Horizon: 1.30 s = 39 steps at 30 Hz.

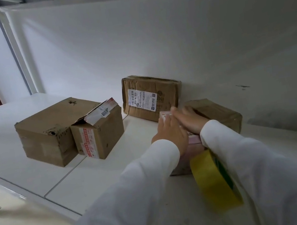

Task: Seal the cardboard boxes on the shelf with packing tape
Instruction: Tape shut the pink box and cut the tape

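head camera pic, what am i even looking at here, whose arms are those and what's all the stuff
This is one picture from a camera worn on a person's head, looking forward and down, so the two white-sleeved arms are the wearer's own. There is no robot. The left hand and the right hand lie with fairly straight fingers on a small pinkish box, seemingly pressing its top. A yellow tape roll hangs around the right forearm. On the white shelf stand a large brown box, a box with a lifted flap, a labelled box leaning on the wall, and another brown box.
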### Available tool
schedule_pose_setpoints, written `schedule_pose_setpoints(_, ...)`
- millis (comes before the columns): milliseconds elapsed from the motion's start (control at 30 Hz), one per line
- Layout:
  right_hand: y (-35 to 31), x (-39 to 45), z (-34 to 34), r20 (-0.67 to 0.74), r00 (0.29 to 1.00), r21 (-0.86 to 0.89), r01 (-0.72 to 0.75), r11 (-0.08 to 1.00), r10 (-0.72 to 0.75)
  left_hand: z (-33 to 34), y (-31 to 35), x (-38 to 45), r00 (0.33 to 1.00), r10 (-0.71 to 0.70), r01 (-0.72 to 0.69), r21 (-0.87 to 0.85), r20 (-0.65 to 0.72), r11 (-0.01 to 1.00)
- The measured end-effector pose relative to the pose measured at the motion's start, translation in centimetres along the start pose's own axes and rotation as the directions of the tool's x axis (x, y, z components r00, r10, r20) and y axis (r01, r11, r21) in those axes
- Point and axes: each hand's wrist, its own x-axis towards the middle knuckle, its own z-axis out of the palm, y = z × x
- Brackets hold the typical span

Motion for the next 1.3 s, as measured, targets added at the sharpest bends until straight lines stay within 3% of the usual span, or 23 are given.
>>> schedule_pose_setpoints(100, 0.6, 2.9, 0.5, -0.023, 1.0, 0.038, -0.004, 0.999, 0.005, -0.1, 0.1, 0.2, 1.0, -0.001, -0.001, 0.046, 0.031, 0.999)
schedule_pose_setpoints(300, 1.4, 4.0, 0.6, -0.053, 0.99, 0.123, -0.121, 0.985, 0.128, 0.3, -0.4, 0.9, 1.0, -0.002, 0.001, -0.021, -0.017, 1.0)
schedule_pose_setpoints(533, 0.7, 1.7, 0.3, -0.067, 0.997, 0.033, -0.037, 0.999, 0.039, 0.4, -0.3, 0.8, 0.999, -0.008, 0.009, 0.004, -0.051, 1.0)
schedule_pose_setpoints(700, 0.6, 1.7, 0.7, -0.105, 0.992, -0.032, -0.071, 0.997, 0.067, 0.6, -0.4, 0.9, 0.998, -0.011, 0.011, 0.012, -0.059, 1.0)
schedule_pose_setpoints(1000, 1.2, 1.2, 0.2, 0.006, 0.997, -0.049, -0.07, 0.996, 0.071, 0.5, -0.4, 0.9, 0.997, 0.009, -0.008, 0.009, -0.077, 1.0)
schedule_pose_setpoints(1167, 1.5, 2.0, 0.0, 0.013, 0.983, 0.187, -0.181, 0.966, 0.181, 0.5, -0.4, 0.8, 0.997, 0.008, -0.007, 0.013, -0.073, 1.0)
schedule_pose_setpoints(1300, 2.6, 2.6, -0.4, -0.012, 0.982, 0.139, -0.183, 0.973, 0.187, 0.5, -0.5, 0.8, 0.998, 0.005, -0.004, 0.006, -0.065, 1.0)
